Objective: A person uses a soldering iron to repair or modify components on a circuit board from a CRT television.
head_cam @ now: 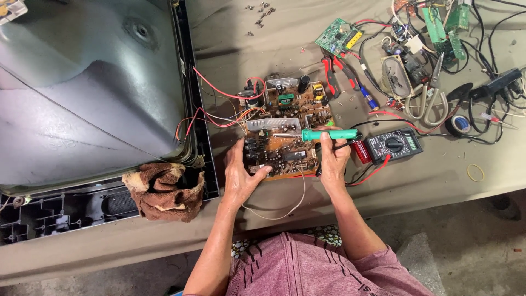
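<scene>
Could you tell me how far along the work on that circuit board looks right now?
Done: the television lies face down, its circuit board out on the table, screws set aside. In hand: the left hand steadies the board; the right hand holds a green soldering iron to it. Left: the board remains outside, wires trailing.

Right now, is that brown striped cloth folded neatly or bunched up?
Bunched up: the brown striped cloth lies crumpled in loose folds on the black frame, not flat.

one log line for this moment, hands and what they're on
left hand: resting on circuit board edge | right hand: holding green soldering iron, tip over board | multimeter beside right hand
</scene>
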